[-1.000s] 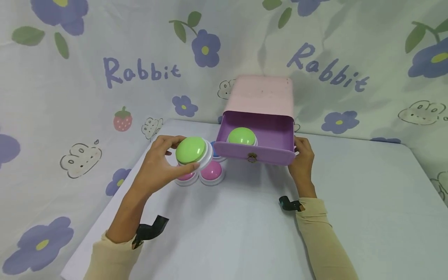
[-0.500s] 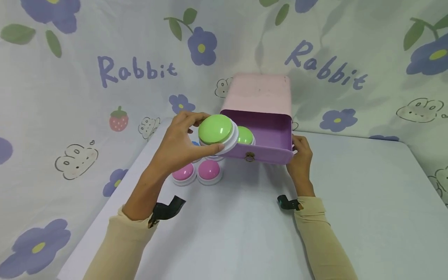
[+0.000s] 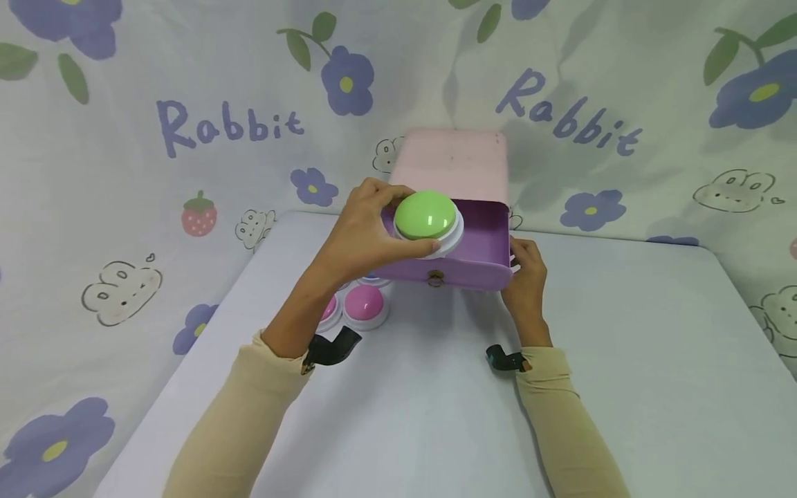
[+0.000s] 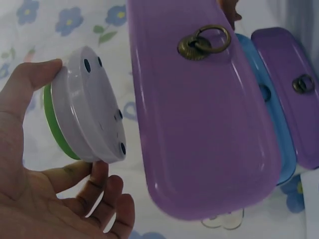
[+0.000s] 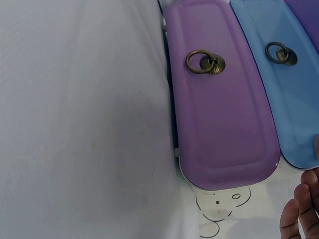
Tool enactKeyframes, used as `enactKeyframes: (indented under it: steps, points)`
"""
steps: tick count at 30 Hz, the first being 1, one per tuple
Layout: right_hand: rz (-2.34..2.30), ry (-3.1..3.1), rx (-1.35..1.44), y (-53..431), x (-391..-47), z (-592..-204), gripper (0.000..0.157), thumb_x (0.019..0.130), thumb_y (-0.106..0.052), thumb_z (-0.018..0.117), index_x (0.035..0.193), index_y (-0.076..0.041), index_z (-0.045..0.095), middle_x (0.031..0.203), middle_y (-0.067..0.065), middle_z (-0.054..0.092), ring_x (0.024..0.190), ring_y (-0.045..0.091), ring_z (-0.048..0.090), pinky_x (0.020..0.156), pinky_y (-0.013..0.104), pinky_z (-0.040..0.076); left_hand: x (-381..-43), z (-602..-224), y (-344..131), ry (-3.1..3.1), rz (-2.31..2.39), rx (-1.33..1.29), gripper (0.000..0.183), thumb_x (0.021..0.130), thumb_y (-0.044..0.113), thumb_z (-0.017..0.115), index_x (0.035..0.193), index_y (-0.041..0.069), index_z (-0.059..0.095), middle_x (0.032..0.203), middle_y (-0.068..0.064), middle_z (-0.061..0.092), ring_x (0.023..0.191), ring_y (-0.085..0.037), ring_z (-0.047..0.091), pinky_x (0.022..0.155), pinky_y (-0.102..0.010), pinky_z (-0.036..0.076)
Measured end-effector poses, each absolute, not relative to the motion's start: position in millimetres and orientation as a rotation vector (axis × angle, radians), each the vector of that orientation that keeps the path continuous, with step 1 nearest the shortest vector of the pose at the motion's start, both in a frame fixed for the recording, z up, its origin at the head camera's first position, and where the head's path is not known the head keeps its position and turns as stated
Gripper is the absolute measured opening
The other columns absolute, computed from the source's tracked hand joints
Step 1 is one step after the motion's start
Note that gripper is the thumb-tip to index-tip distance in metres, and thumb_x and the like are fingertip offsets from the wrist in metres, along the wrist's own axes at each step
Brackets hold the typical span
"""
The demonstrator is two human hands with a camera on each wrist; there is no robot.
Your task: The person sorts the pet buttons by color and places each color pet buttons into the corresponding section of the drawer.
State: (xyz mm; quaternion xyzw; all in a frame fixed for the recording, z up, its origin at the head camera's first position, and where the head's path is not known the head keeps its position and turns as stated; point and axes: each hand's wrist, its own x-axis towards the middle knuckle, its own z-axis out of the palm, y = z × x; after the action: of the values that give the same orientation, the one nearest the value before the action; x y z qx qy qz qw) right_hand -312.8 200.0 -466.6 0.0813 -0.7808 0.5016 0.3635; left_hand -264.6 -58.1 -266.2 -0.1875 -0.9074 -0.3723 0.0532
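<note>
My left hand (image 3: 364, 225) grips a push button with a green dome (image 3: 425, 216) and white base, thumb low and fingers above. It is tilted over the pulled-out purple top drawer (image 3: 461, 275) of a small pink cabinet (image 3: 451, 162). In the left wrist view the button's white underside (image 4: 99, 109) faces the drawer front, apart from it. The second green button inside the drawer is hidden behind the held one. My right hand (image 3: 524, 280) rests at the right side of the cabinet; in the right wrist view its fingers (image 5: 301, 204) lie beside the blue drawer (image 5: 274, 74).
Left of the cabinet, on the white table (image 3: 405, 415), stand two pink buttons, one plainly seen pink button (image 3: 364, 304) and one partly covered by my left arm. A blue button (image 3: 373, 279) is mostly hidden. The lower purple drawer (image 5: 224, 109) is closed. A patterned cloth (image 3: 236, 173) hangs behind.
My left hand has carried the green button rightward and up, from beside the cabinet to over the drawer, now covering the other green button. My right hand stays at the cabinet's side.
</note>
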Motion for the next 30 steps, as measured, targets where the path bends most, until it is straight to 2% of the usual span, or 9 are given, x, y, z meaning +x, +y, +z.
enactKeyframes:
  steps: [8,16,22,30]
  points:
    - [1.301,-2.023,0.212,200,-312,-466,0.041,0.084,0.008,0.073,0.125,0.004,0.067,0.107,0.020,0.060,0.090,0.024,0.056,0.073,0.043,0.047,-270,-266,-36,-2.749,-1.102,-0.615,0.072,0.068,0.047,0.088,0.127,0.015,0.063,0.122,-0.001,0.048,0.117,-0.018,0.039,0.094,-0.037,0.041]
    - [1.306,-2.014,0.218,202,-313,-467,0.042,0.083,0.008,0.073,0.124,0.003,0.067,0.106,0.019,0.059,0.090,0.023,0.057,0.074,0.037,0.048,-276,-272,-17,-2.772,-1.055,-0.639,0.072,0.068,0.048,0.088,0.127,0.015,0.063,0.118,-0.001,0.049,0.111,-0.018,0.041,0.091,-0.035,0.042]
    - [1.306,-1.999,0.222,202,-313,-467,0.042,0.083,0.008,0.074,0.124,0.005,0.067,0.107,0.019,0.060,0.091,0.022,0.058,0.074,0.029,0.047,-281,-277,-8,-2.805,-0.995,-0.648,0.076,0.070,0.049,0.086,0.132,0.013,0.060,0.123,-0.004,0.048,0.114,-0.019,0.042,0.094,-0.035,0.044]
    - [1.319,-1.985,0.235,203,-314,-467,0.042,0.081,0.009,0.075,0.123,0.007,0.067,0.106,0.020,0.060,0.090,0.024,0.058,0.074,0.037,0.048,-285,-282,1,-2.858,-0.871,-0.654,0.079,0.071,0.054,0.084,0.135,0.014,0.059,0.128,-0.006,0.049,0.118,-0.021,0.043,0.099,-0.038,0.042]
